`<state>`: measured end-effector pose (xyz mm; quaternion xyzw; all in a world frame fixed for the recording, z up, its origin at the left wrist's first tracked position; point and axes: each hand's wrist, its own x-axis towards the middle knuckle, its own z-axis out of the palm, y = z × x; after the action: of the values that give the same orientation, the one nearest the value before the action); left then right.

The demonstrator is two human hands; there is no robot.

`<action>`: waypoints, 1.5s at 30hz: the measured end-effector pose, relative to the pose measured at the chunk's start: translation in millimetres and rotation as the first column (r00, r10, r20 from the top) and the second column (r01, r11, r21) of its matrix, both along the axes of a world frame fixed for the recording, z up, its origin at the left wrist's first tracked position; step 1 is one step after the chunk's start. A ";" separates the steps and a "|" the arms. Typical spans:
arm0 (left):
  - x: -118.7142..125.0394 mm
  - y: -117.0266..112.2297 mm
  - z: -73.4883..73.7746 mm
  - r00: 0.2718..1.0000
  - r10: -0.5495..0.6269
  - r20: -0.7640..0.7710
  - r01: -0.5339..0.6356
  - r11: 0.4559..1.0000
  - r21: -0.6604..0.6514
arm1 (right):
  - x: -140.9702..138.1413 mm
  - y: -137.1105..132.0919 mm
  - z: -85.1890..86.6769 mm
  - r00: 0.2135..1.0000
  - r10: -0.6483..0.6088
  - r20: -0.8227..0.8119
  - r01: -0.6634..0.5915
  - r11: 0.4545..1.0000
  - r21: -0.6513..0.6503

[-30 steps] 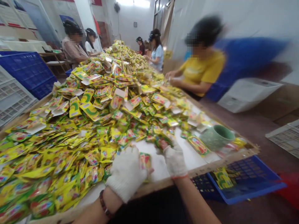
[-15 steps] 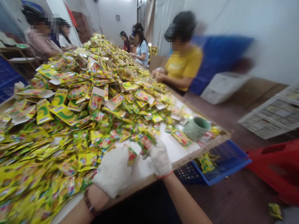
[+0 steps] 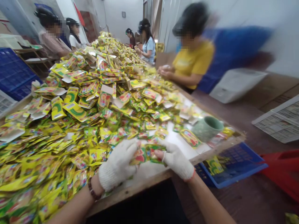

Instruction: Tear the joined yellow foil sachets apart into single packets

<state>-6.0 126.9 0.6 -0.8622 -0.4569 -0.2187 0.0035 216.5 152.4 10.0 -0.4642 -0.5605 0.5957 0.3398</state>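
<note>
My left hand (image 3: 118,165), in a white knit glove, is closed on a small green-and-red candy packet (image 3: 140,155). A similar small packet (image 3: 153,153) is pinched between thumb and fingers of my gloved right hand (image 3: 178,160). The two packets are side by side, their near edges touching or almost so, above the white tabletop at the front edge. To the left of my left hand lie many flat yellow packets (image 3: 56,165). Beyond my hands, small green packets (image 3: 140,107) are strewn below a tall heap of yellow boxes (image 3: 77,109).
A green mug (image 3: 207,128) stands near the table's right corner, beside a flat yellow box (image 3: 190,137). Below that edge is a blue crate (image 3: 233,165) with yellow packets inside. A red stool (image 3: 280,168) is at right. Several people sit around the table, one in a yellow shirt (image 3: 193,65).
My hands have come closer together, bringing their two packets side by side. My right hand has turned inward. The whole view has shifted, so the table appears farther right.
</note>
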 end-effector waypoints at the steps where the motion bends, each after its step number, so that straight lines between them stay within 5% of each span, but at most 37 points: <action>1: -0.7 -0.1 -0.2 1.000 -0.023 -0.001 0.023 1.000 0.007 | 0.7 2.1 1.6 0.998 0.031 0.047 -0.030 0.999 -0.016; 7: 2.6 -7.0 -5.6 0.999 -0.008 -0.031 0.009 1.000 0.012 | -9.5 12.7 11.5 0.952 0.113 0.284 -0.181 0.957 0.226; 11: 4.3 -8.6 -6.7 0.999 0.032 -0.017 -0.031 0.999 0.020 | -17.4 13.5 11.4 0.960 0.103 0.261 -0.169 0.954 0.246; 18: 5.9 -8.4 -11.3 0.997 0.070 0.035 -0.070 0.998 -0.005 | -32.3 0.1 -7.1 0.909 -0.187 0.372 0.018 0.910 0.413; 22: 5.9 -8.3 -11.2 0.995 0.095 -0.040 -0.096 0.995 -0.028 | -24.4 -0.4 -3.3 0.905 0.015 0.424 -0.155 0.942 0.299; 29: 13.5 -7.4 -9.1 0.998 0.039 0.041 -0.041 0.998 0.047 | -20.1 1.9 3.5 0.954 -0.015 0.299 -0.076 0.954 0.291; 35: 10.8 -7.4 -12.1 0.995 0.093 0.018 -0.093 0.996 -0.004 | -19.0 -6.3 1.5 0.997 0.055 0.052 -0.048 0.993 -0.112; 41: 13.1 -2.9 -4.9 0.995 0.018 0.096 -0.022 0.999 0.039 | -8.9 -14.2 4.1 0.945 0.308 -0.112 -0.325 0.921 -0.215; 45: 15.3 -1.3 -6.5 0.990 0.057 0.130 -0.062 0.997 0.035 | -4.7 -14.2 6.6 0.983 0.125 -0.131 -0.151 0.966 -0.209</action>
<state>9.3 125.6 -6.0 -0.8320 -0.4774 -0.2826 -0.0024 211.7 138.2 16.6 -0.4230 -0.5018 0.7020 0.2765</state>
